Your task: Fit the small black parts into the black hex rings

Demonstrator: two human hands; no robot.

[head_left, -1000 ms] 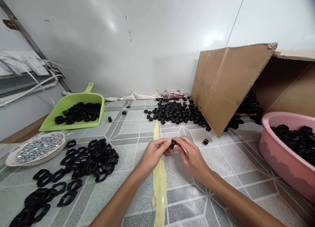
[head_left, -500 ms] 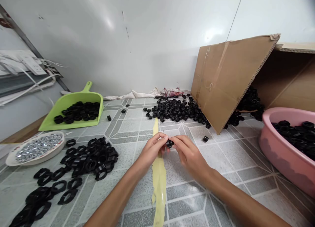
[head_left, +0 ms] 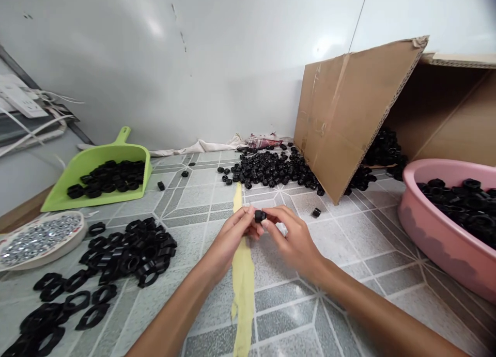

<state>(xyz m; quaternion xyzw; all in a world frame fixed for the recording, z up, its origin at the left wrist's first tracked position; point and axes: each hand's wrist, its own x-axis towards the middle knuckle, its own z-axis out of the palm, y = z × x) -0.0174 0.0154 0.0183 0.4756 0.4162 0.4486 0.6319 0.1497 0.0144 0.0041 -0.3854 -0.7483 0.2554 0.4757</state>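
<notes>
A small black ring-shaped part (head_left: pixel 259 216) is held up between my two hands, above a strip of yellow tape on the tiled surface. My left hand (head_left: pixel 236 230) pinches it from the left with the thumb on top. From the right, the thumb and index finger of my right hand (head_left: pixel 290 235) close on its other side. Large black rings (head_left: pixel 132 261) lie loosely heaped to the left of my forearms. Beyond my hands, against the wall, spreads a pile of small black parts (head_left: pixel 267 168). One single black part (head_left: pixel 316 212) lies right of my right hand.
At the left stand a green dustpan (head_left: pixel 50 199) holding black parts and a white dish (head_left: pixel 73 245) of small shiny metal pieces. A tilted cardboard box (head_left: pixel 341 109) with black parts inside and a pink basin (head_left: pixel 434 243) full of black rings occupy the right.
The view has swung slightly right, so everything sits further left in it. The black part has turned between my fingers and more of it shows; both hands keep hold of it.
</notes>
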